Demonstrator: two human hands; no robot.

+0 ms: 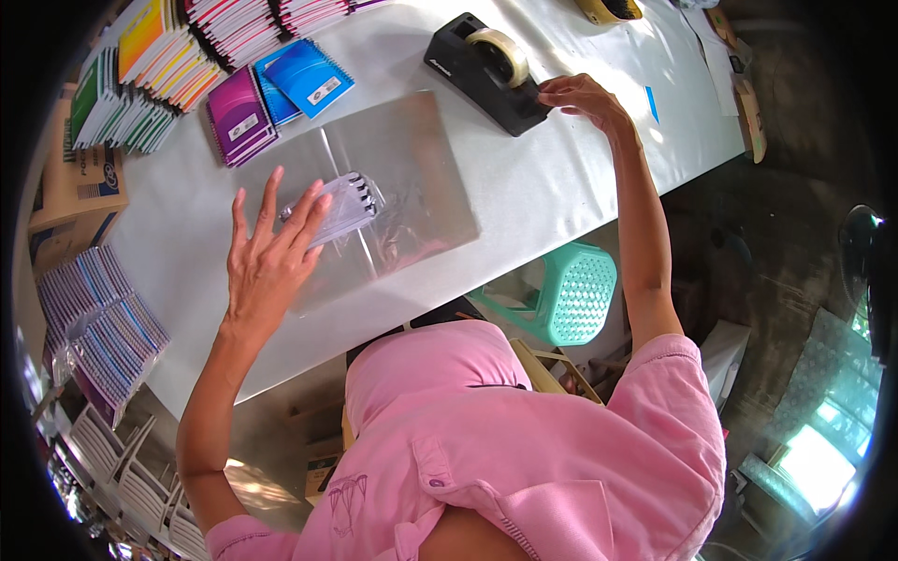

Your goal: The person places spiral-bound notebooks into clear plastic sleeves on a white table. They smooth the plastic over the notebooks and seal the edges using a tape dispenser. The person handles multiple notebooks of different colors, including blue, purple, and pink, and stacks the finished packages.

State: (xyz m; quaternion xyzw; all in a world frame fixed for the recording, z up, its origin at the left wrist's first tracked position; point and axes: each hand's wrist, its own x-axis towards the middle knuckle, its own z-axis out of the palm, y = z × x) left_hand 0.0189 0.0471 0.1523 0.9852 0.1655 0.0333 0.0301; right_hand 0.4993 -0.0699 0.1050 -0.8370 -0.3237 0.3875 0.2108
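A small spiral-bound notepad (348, 208) in crinkled clear plastic lies on a clear plastic sheet (421, 145) on the table. My left hand (269, 262) is open, its fingers spread beside and over the notepad's left side; whether the fingertips touch it I cannot tell. Farther right, a black tape dispenser (460, 58) holds a roll of clear tape (505, 54). At the dispenser's near right end, the fingers of my right hand (591, 101) are pinched together at the tape's end. The strip itself is hardly visible.
Purple (241, 117) and blue notebooks (309, 77) lie beyond the sheet, near upright notebook stacks (168, 56). A cardboard box (79, 196) and wrapped notebook bundles (98, 318) are at the left. A green stool (578, 292) stands by the table's near edge.
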